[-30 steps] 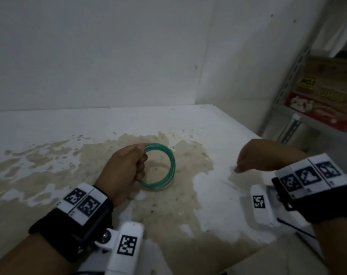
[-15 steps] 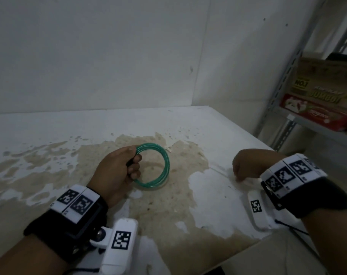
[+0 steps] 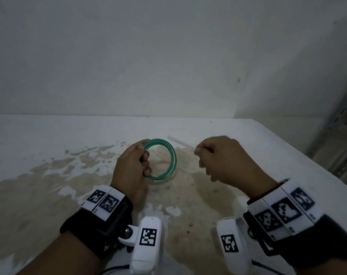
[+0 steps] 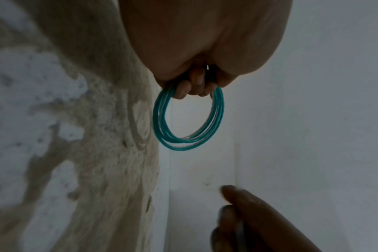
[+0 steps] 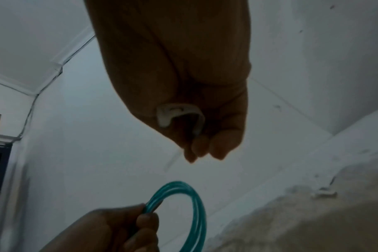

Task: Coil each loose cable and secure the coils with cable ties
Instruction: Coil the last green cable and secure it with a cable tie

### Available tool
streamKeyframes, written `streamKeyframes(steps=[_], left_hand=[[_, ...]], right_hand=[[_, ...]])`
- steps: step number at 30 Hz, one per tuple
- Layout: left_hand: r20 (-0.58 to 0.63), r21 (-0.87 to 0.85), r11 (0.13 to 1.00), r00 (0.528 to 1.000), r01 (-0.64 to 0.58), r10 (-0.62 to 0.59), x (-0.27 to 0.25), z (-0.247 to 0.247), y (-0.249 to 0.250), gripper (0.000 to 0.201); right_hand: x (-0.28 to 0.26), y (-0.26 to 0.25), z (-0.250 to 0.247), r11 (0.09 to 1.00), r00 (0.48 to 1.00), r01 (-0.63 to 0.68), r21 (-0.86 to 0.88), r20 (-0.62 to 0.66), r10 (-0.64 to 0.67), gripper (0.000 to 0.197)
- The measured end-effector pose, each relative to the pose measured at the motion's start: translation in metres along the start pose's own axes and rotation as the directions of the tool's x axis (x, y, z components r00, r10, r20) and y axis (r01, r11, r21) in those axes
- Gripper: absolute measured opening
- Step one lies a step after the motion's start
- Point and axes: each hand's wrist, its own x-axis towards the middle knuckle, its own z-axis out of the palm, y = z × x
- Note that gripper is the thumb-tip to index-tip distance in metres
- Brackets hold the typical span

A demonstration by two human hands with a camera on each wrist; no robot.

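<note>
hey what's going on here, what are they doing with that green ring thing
A person is bundling cable at a stained white table. The left hand grips a coiled green cable by its side, holding the loops together above the tabletop. The right hand pinches a white cable tie, its head curled in the palm, close beside the coil. The tie is not around the coil yet.
</note>
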Motion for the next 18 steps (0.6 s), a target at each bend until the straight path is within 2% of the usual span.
streamKeyframes(steps=[3,6,10,12,15,18], left_hand=[[-0.055,-0.014,1.000,0.998,-0.024,0.023,0.004,-0.004,0.005,0.028],[-0.075,-0.015,0.999,0.996,-0.041,0.040,0.005,-0.004,0.007,0.028],[-0.033,0.122,0.991,0.997,-0.062,0.067,0.005,-0.006,-0.001,0.029],[-0.026,0.125,0.991,0.998,-0.053,0.057,0.004,-0.006,-0.002,0.025],[-0.069,0.141,0.989,0.996,-0.040,0.050,0.008,-0.005,-0.001,0.021],[-0.027,0.148,0.989,0.999,-0.021,0.026,0.008,-0.006,0.006,0.024]], right_hand=[[0.009,-0.012,0.025,0.991,0.965,-0.131,0.038,0.232,0.119,0.032],[0.019,-0.023,0.044,0.951,0.924,-0.226,0.212,0.357,0.140,0.029],[0.031,-0.034,0.060,0.763,0.919,-0.344,0.547,0.364,0.154,0.024],[0.035,-0.036,0.068,0.644,0.915,-0.383,0.662,0.369,0.165,0.025],[0.036,-0.033,0.079,0.518,0.905,-0.416,0.747,0.395,0.157,0.024],[0.036,-0.031,0.084,0.422,0.898,-0.435,0.796,0.420,0.132,0.023]])
